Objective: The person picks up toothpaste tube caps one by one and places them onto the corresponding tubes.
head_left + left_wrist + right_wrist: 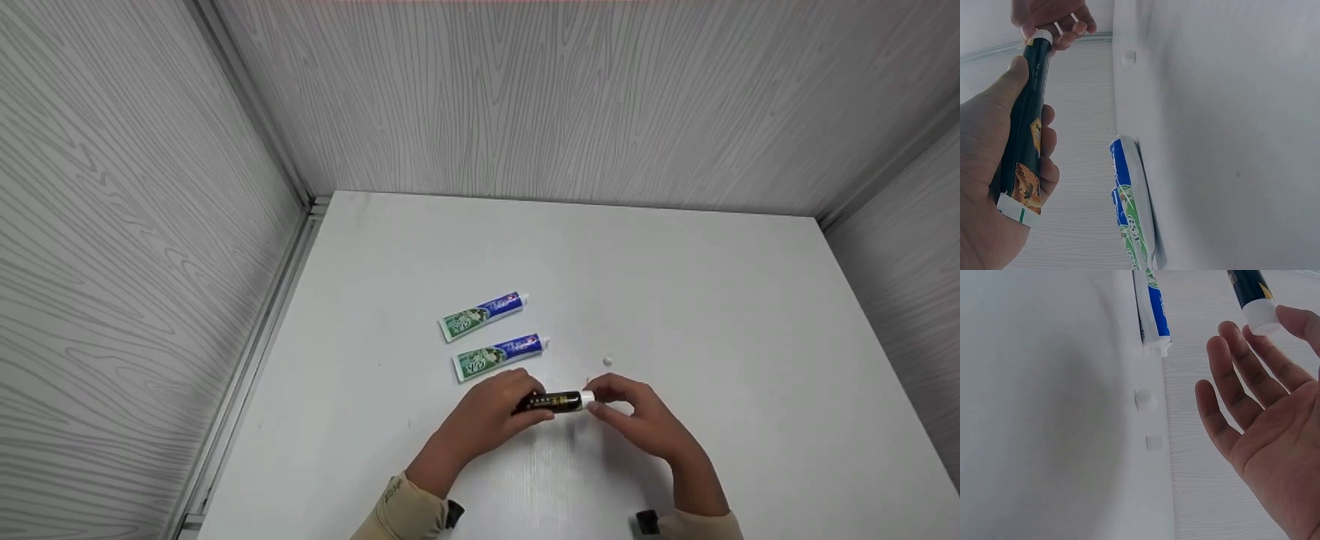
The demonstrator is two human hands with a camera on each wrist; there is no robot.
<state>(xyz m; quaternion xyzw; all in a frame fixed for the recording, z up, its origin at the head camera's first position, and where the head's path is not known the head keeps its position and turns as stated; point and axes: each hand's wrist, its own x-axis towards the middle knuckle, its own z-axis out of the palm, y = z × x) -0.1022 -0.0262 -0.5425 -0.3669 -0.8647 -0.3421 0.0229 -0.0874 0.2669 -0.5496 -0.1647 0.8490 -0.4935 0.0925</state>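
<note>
My left hand [491, 409] grips a black toothpaste tube [556, 401] with its fingers wrapped round the body and the thumb along it. In the left wrist view the tube's crimped white tail end [1016, 211] sits against the palm. At the other end is a white cap [1262, 316], which my right hand [637, 412] pinches between thumb and forefinger; the other fingers are spread. Beyond the left hand lie two blue-and-green toothpaste tubes, a nearer one [499, 357] and a farther one [484, 316], side by side with narrow white nozzles pointing right.
A small white cap [607, 360] lies on the white table [750, 337], right of the nearer tube. The right wrist view also shows a second small white piece [1154, 442] beside it. Grey wood-grain panels [525, 97] wall the table at the back and sides.
</note>
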